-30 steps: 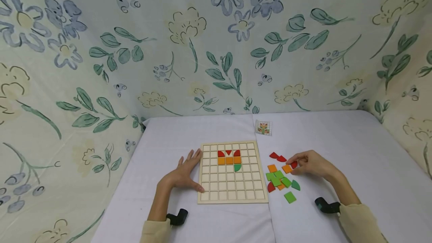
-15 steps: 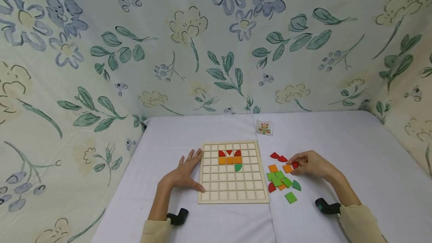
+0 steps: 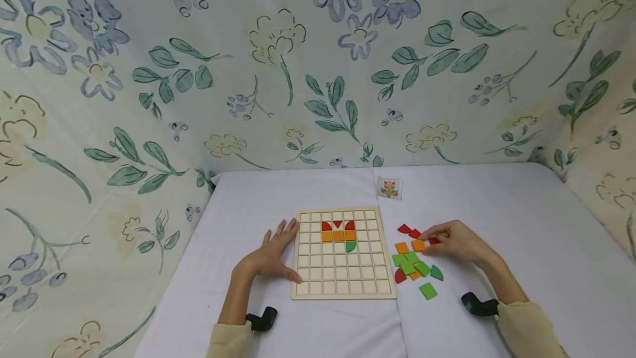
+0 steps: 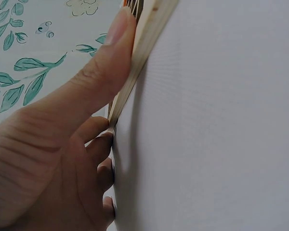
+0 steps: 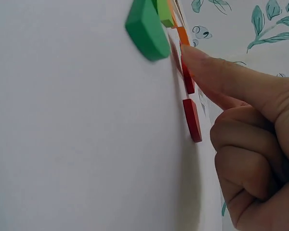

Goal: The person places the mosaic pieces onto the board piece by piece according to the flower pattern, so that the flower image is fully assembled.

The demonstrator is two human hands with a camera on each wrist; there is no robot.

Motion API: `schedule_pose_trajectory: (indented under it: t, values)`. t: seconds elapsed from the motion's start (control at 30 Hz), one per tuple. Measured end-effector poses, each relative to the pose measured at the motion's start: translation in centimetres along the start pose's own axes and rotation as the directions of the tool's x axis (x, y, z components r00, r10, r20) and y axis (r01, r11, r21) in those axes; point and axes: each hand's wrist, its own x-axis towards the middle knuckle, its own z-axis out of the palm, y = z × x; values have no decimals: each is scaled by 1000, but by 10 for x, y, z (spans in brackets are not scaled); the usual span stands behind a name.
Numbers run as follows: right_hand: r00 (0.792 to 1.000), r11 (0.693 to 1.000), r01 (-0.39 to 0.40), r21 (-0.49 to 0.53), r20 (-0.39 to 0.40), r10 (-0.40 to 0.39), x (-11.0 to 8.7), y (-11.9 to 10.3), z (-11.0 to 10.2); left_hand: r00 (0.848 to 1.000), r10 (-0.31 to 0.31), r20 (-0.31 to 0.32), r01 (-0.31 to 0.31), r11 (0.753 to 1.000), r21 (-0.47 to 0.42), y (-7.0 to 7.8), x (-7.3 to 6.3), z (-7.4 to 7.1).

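A wooden grid board [image 3: 343, 296] lies on the white tabletop. Red, orange and green tiles sit in some of its upper cells. My left hand [image 3: 265, 258] lies spread along the board's left side, thumb on the frame near the lower corner; in the left wrist view the thumb [image 4: 86, 79] rests against the wooden edge [image 4: 147, 41]. To the right of the board, my right hand [image 3: 459, 243] pinches an orange square tile [image 3: 418, 245] at its edge between thumb and index finger. A red tile [image 3: 434, 241] shows in the gap behind the fingertips; the other fingers are curled in.
Loose green squares [image 3: 407, 268], a dark green quarter-round tile [image 3: 436, 273] and several red and orange tiles lie between board and right hand. A small pattern card [image 3: 390, 188] lies farther back. A floral cloth [image 3: 318, 70] hangs behind the table.
My right hand has shifted slightly left, and the orange square tile has moved left with it, away from the red tile. The left hand and board stay in place.
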Motion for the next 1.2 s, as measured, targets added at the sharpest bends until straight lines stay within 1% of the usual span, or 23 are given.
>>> schedule_pose_trajectory:
  t: [0.17, 0.3, 0.43, 0.63, 0.77, 0.9, 1.07, 1.2]
  values:
    - [999, 1000, 19, -8, -47, -19, -1, -14, 5, 1000, -3, 1, 3, 1000, 0, 1, -2, -1]
    - [998, 998, 42, 37, -41, -41, 0, -32, 15, 1000, -4, 2, 4, 1000, -10, 1, -4, -2]
    - [999, 996, 49, 68, -27, -47, 3, -51, 33, 1000, -4, 5, 4, 1000, -11, 0, -3, -1]
    - [994, 986, 110, 126, -10, -109, 11, -80, 62, 1000, 5, 10, -5, 1000, -12, -1, -1, 1]
    - [990, 984, 138, 114, -3, -139, 18, -100, 79, 1000, 6, 7, -6, 1000, -8, -1, -1, 0]
    - [987, 983, 159, 94, -8, -159, 24, -114, 95, 1000, 4, 8, -4, 1000, -6, -1, -2, 0]
    - [991, 987, 136, 86, -17, -135, 32, -125, 110, 1000, 10, 7, -10, 1000, -11, 0, -2, -1]
    - [993, 990, 115, 78, -19, -113, 35, -128, 118, 1000, 13, 7, -13, 1000, -7, 0, -2, -1]
